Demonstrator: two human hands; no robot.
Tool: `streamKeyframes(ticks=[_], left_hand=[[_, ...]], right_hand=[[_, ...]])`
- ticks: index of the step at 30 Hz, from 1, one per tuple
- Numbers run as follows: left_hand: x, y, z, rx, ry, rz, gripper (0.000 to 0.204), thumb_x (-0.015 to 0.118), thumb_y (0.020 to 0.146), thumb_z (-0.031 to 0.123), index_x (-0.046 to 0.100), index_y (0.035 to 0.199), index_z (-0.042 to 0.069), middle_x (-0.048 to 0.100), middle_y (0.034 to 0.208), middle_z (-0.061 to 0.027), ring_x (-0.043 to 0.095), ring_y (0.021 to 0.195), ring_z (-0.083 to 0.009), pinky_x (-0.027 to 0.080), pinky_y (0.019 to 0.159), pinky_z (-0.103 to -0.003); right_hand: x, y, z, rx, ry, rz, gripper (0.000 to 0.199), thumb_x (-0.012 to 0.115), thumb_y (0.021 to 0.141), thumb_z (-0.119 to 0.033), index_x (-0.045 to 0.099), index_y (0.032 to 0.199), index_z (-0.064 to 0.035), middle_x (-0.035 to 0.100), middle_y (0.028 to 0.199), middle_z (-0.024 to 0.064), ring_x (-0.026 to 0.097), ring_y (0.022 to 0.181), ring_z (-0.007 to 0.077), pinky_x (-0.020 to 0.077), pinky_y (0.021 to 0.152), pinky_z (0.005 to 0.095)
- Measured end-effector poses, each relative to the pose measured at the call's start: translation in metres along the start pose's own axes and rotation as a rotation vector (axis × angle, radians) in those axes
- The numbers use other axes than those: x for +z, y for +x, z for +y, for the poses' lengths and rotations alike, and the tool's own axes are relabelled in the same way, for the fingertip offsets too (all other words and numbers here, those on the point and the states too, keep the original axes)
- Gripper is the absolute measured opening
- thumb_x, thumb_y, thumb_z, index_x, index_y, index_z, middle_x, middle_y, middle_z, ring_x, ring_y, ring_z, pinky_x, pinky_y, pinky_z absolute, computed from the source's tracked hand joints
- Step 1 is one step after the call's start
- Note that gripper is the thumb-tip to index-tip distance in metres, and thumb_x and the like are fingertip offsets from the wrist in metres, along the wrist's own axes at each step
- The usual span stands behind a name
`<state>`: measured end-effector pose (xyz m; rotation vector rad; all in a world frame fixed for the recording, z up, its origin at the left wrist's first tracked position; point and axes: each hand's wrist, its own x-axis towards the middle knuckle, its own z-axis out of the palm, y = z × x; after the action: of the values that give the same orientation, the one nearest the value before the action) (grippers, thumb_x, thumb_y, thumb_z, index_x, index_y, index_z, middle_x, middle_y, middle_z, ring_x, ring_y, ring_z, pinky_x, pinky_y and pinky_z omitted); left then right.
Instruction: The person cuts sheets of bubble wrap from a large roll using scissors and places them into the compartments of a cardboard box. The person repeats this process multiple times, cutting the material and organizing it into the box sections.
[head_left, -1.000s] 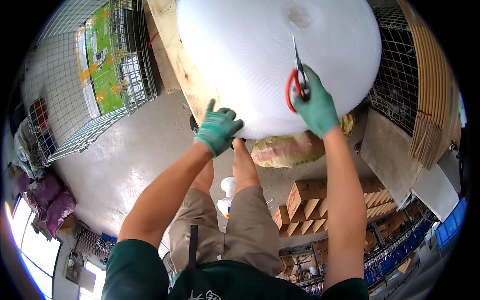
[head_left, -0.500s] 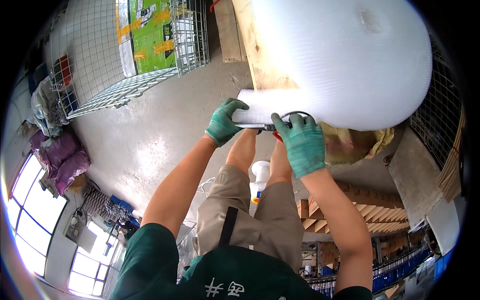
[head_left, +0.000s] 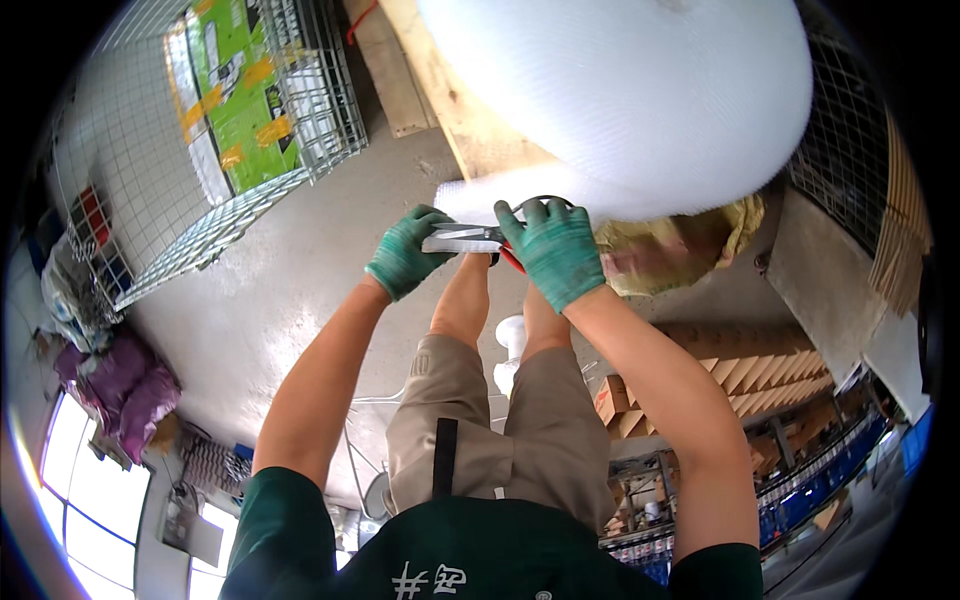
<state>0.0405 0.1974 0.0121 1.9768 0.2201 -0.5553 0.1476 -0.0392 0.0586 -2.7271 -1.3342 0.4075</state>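
The work in hand looks like the start of a cut across bubble wrap. The big white roll of bubble wrap [head_left: 640,100] fills the view from about 12 to 2 o'clock, and a wooden surface [head_left: 450,95] shows along its 9 o'clock side. The free end [head_left: 475,200] of the film comes off near the roll's 8 o'clock and reaches the left hand [head_left: 408,252].

That gloved hand, at 10 o'clock, seems to have its grip closed on the film's far edge, though the fingertips are partly hidden. The right hand [head_left: 553,250], at 2 o'clock, has its grip wrapped around the handles of a pair of scissors [head_left: 493,235]. The blades point to 9 o'clock, toward the left hand; they look parted, with white film beside and seemingly between them. Whether any of it is already severed is not clear.

The next move, as I judge it, calls for the left grip to keep the edge taut, its fingers clear of the tips, while the right squeezes the handles together and feeds the blades along one straight line. A yellow sack [head_left: 685,250] lies at the roll's 5 o'clock, just beyond the right hand.
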Motion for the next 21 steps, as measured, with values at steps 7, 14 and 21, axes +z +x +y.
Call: streamKeyframes(ticks=[7,14,21], left_hand=[[-0.046,0.027,0.001,0.109,0.272,-0.597,0.062,0.082,0.076,0.013,0.059,0.134,0.012,0.055,0.137,-0.0141,0.053,0.128,-0.0342,0.045,0.109,-0.041],[-0.056,0.097,0.066,0.273,0.507,-0.637,0.047,0.058,0.095,0.003,0.054,0.141,0.012,0.055,0.142,-0.014,0.061,0.121,-0.0308,0.053,0.103,-0.038],[0.069,0.16,0.155,1.228,0.77,-0.714,0.053,0.065,0.091,0.024,0.054,0.143,0.017,0.041,0.159,0.0007,0.034,0.149,-0.0253,0.033,0.124,-0.043]], right_hand=[[0.014,-0.013,0.009,-0.06,0.146,-0.022,0.017,0.066,0.08,-0.022,0.064,0.095,-0.0144,0.06,0.09,0.0032,0.061,0.086,0.0235,0.0491,0.072,0.0384],[0.025,-0.034,0.006,-0.116,0.11,-0.021,0.015,0.065,0.08,-0.021,0.064,0.093,-0.0151,0.058,0.087,0.0023,0.059,0.084,0.0216,0.0489,0.07,0.0364],[0.045,-0.042,-0.013,0.296,0.702,0.154,0.007,0.065,0.085,-0.015,0.071,0.089,-0.0111,0.069,0.088,0.0094,0.067,0.084,0.0297,0.0525,0.076,0.0428]])
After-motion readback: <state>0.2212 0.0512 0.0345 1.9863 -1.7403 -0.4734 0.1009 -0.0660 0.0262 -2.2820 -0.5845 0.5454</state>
